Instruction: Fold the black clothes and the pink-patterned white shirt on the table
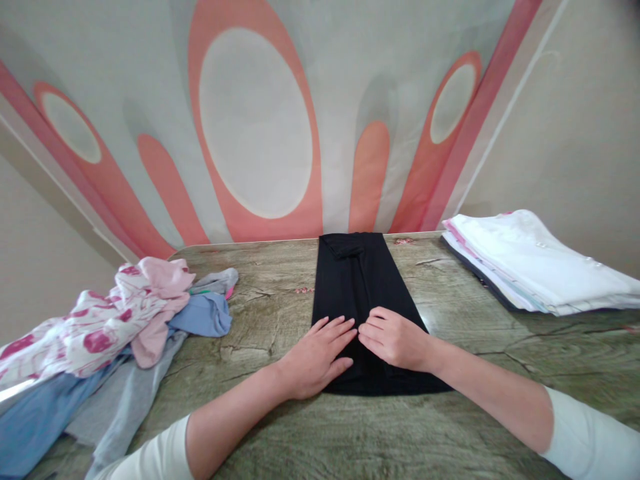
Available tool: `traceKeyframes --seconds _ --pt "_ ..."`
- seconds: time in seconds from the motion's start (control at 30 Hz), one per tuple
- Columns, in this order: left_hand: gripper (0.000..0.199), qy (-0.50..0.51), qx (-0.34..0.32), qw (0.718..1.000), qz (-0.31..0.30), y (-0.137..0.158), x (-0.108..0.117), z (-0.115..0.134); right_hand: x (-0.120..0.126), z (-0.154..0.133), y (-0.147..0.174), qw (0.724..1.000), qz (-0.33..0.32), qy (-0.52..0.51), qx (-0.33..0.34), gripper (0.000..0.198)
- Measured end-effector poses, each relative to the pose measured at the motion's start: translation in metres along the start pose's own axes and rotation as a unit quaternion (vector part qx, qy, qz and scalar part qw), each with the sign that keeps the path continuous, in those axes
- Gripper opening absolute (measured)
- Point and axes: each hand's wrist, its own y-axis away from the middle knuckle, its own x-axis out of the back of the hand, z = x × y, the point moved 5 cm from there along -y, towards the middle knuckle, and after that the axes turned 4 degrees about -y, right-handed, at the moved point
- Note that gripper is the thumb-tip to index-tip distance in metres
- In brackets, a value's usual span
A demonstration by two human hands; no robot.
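A black garment (345, 287), folded into a long narrow shape, lies flat on the wood-patterned table in front of me. My left hand (317, 357) rests on its lower left part, palm down with the fingers stretched out. On the garment's middle, my right hand (395, 337) has its fingers curled together against the cloth near the lengthwise fold. The two hands almost meet at the fingertips. A short folded piece, perhaps a sleeve, lies across the garment's far end. The cloth under both palms is hidden.
To the left is a loose heap of clothes (100, 333) in white-and-pink print, blue and grey. A neat stack of folded clothes (540, 267), white on top, lies at the right. Behind the table (270, 433) hangs a patterned grey and coral cloth (340, 80).
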Motion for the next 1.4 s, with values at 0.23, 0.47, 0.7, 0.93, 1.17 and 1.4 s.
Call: traceKeyframes --seconds 0.23,0.47,0.7,0.93,1.17,1.4 --pt "0.050 0.007 -0.001 1.000 0.003 0.001 0.000 0.000 -0.001 0.003 0.001 1.000 -0.014 -0.005 -0.004 0.023" --pt "0.048 0.006 -0.003 1.000 0.005 0.001 0.000 0.000 -0.002 0.000 0.001 1.000 -0.007 -0.004 0.012 0.023" --pt "0.050 0.002 -0.002 1.000 0.002 0.001 0.000 0.001 -0.004 0.004 0.003 0.999 -0.033 -0.018 -0.012 0.024" --pt "0.050 -0.013 -0.010 1.000 -0.001 0.001 -0.003 0.000 -0.005 0.009 0.004 0.990 -0.085 -0.082 -0.082 0.021" --pt "0.047 -0.013 -0.020 1.000 0.002 0.001 -0.002 0.000 0.002 0.023 0.010 0.961 -0.056 -0.195 -0.187 0.025" --pt "0.042 -0.007 -0.028 1.000 0.000 0.001 -0.001 0.000 -0.003 0.024 0.014 0.945 -0.104 -0.249 -0.186 0.040"
